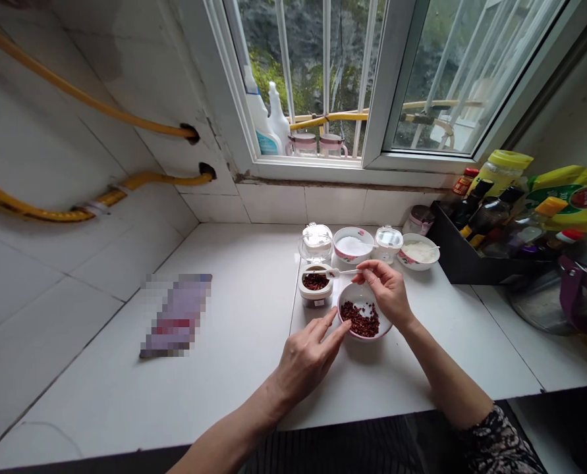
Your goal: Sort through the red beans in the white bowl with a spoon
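Note:
My right hand (386,289) pinches the handle of a small white spoon (341,272). The spoon's far end reaches over an open jar (315,293) holding dark reddish-brown bits that look like peppercorns. Below that hand stands a white bowl (385,327) with a pink rim, and more of the same peppercorns (360,319) lie in it. My left hand (309,352) has its fingers stretched out, with the fingertips at the bowl's left rim. Whether they press on the rim is hard to see.
Behind stand a lidded clear jar (317,242), a bowl of white grains (353,246), another clear jar (389,244) and a bowl of pale powder (419,251). A black box of bottles (485,263) and a metal pot (545,303) are at right. A blurred purple packet (182,316) lies left.

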Motion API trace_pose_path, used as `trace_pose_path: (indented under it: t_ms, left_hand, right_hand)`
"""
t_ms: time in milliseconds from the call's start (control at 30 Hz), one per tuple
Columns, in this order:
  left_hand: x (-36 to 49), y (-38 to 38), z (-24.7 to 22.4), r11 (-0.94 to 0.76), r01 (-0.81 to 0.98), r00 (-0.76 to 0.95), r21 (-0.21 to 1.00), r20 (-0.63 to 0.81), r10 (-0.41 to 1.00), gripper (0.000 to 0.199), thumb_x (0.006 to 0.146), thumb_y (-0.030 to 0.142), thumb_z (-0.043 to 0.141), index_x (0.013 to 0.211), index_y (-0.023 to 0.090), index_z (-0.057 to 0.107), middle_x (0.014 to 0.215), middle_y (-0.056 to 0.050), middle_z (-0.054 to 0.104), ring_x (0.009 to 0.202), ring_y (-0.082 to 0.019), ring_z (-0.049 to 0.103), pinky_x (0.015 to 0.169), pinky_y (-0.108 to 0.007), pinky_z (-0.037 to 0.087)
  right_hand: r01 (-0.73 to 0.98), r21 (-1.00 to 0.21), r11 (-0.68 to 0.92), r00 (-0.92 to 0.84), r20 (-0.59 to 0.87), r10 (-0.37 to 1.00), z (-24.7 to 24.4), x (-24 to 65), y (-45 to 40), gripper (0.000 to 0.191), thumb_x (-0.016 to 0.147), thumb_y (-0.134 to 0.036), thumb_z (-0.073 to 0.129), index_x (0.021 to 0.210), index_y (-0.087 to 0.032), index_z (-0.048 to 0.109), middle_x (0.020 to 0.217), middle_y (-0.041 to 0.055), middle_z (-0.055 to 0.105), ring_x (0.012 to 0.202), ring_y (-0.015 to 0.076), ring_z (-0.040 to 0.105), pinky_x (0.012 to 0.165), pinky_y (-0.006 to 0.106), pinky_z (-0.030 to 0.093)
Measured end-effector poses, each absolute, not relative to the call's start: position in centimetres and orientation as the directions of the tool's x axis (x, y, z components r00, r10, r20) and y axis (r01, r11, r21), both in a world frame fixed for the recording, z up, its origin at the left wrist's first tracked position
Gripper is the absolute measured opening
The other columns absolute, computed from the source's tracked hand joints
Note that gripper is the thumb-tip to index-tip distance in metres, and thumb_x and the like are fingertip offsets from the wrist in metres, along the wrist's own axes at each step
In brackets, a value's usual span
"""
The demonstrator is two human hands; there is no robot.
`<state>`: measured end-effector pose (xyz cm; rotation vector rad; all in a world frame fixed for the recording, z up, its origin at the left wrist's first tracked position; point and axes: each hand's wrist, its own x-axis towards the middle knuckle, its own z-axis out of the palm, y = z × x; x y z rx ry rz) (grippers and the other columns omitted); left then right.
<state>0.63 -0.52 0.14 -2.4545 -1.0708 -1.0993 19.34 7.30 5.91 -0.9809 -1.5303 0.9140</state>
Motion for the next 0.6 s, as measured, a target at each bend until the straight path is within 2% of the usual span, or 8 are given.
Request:
trace_pose_path:
  t_ms: [67, 133, 200, 233, 300, 400, 500, 600]
  left_hand:
    - [0.7, -0.5, 0.1, -0.699, 0.712, 0.443, 0.068, 0.728, 0.523, 0.029, 0.096, 0.012, 0.049, 0.119, 0.016, 0.066, 0.122, -0.018, 0.067, 0.089, -0.021, 0.069, 0.070, -0.030, 0.058]
    - [0.7, -0.5, 0.1, -0.698, 0.713, 0.438, 0.067, 0.735, 0.517, 0.029, 0.096, 0.011, 0.049, 0.119, 0.016, 0.066, 0.122, -0.018, 0.067, 0.088, -0.021, 0.069, 0.070, -0.030, 0.058]
    - [0.8, -0.4, 0.1, -0.698, 0.713, 0.433, 0.067, 0.741, 0.513, 0.030, 0.096, 0.011, 0.049, 0.120, 0.016, 0.065, 0.121, -0.018, 0.067, 0.087, -0.021, 0.069, 0.069, -0.030, 0.058]
    - [0.8, -0.4, 0.1, -0.700, 0.711, 0.435, 0.066, 0.740, 0.512, 0.029, 0.096, 0.011, 0.049, 0.120, 0.016, 0.065, 0.121, -0.018, 0.067, 0.087, -0.021, 0.069, 0.068, -0.031, 0.058]
    - [0.8, -0.4, 0.0, -0.702, 0.709, 0.438, 0.069, 0.736, 0.515, 0.029, 0.096, 0.012, 0.049, 0.120, 0.016, 0.065, 0.122, -0.018, 0.067, 0.088, -0.022, 0.069, 0.068, -0.031, 0.058]
    - [0.7, -0.5, 0.0, -0.699, 0.711, 0.440, 0.076, 0.727, 0.527, 0.029, 0.096, 0.013, 0.050, 0.120, 0.017, 0.065, 0.123, -0.017, 0.066, 0.089, -0.022, 0.069, 0.069, -0.031, 0.058]
    - [0.6, -0.5, -0.1, -0.706, 0.704, 0.446, 0.082, 0.722, 0.529, 0.028, 0.096, 0.013, 0.050, 0.120, 0.017, 0.066, 0.123, -0.017, 0.066, 0.092, -0.021, 0.069, 0.072, -0.031, 0.058]
    - [0.5, -0.5, 0.0, -0.707, 0.702, 0.447, 0.083, 0.722, 0.528, 0.029, 0.097, 0.013, 0.050, 0.120, 0.017, 0.066, 0.122, -0.017, 0.067, 0.092, -0.021, 0.069, 0.071, -0.030, 0.058]
  right_hand:
    - [0.256, -0.807, 0.532, -0.192, 0.497, 0.846, 5.8, 18.3, 6.8, 0.013, 0.094, -0.027, 0.052, 0.096, -0.021, 0.064, 0.082, 0.0043, 0.075, 0.079, 0.0188, 0.069, 0.084, 0.037, 0.050]
    - [0.366, -0.610, 0.703, -0.328, 0.622, 0.711, 5.9, 17.8, 6.6, 0.017, 0.095, -0.018, 0.048, 0.095, -0.022, 0.064, 0.084, 0.0033, 0.076, 0.078, 0.0180, 0.068, 0.093, 0.041, 0.044]
    - [0.408, -0.441, 0.799, -0.419, 0.688, 0.593, 6.2, 17.8, 6.5, 0.020, 0.095, -0.012, 0.046, 0.094, -0.022, 0.064, 0.084, 0.0019, 0.076, 0.073, 0.0166, 0.067, 0.098, 0.043, 0.040]
    - [0.417, -0.403, 0.814, -0.420, 0.709, 0.566, 6.4, 18.1, 6.5, 0.021, 0.095, -0.011, 0.046, 0.095, -0.022, 0.064, 0.083, 0.0015, 0.076, 0.073, 0.0161, 0.067, 0.098, 0.042, 0.040]
    - [0.439, -0.413, 0.798, -0.349, 0.740, 0.575, 6.9, 19.1, 6.6, 0.018, 0.094, -0.012, 0.047, 0.095, -0.021, 0.063, 0.080, 0.0009, 0.075, 0.073, 0.0165, 0.066, 0.095, 0.039, 0.042]
    - [0.490, -0.510, 0.707, -0.237, 0.702, 0.671, 7.1, 21.1, 7.0, 0.016, 0.091, -0.014, 0.049, 0.087, -0.022, 0.062, 0.066, -0.0009, 0.070, 0.073, 0.0193, 0.064, 0.086, 0.037, 0.045]
    - [0.583, -0.536, 0.610, -0.257, 0.591, 0.765, 6.6, 22.3, 7.6, 0.018, 0.085, -0.014, 0.048, 0.076, -0.023, 0.061, 0.060, -0.0006, 0.067, 0.075, 0.0213, 0.063, 0.086, 0.037, 0.045]
    - [0.662, -0.492, 0.566, -0.322, 0.495, 0.807, 5.7, 22.3, 8.0, 0.019, 0.082, -0.014, 0.047, 0.073, -0.022, 0.061, 0.066, 0.0005, 0.070, 0.071, 0.0193, 0.062, 0.093, 0.040, 0.041]
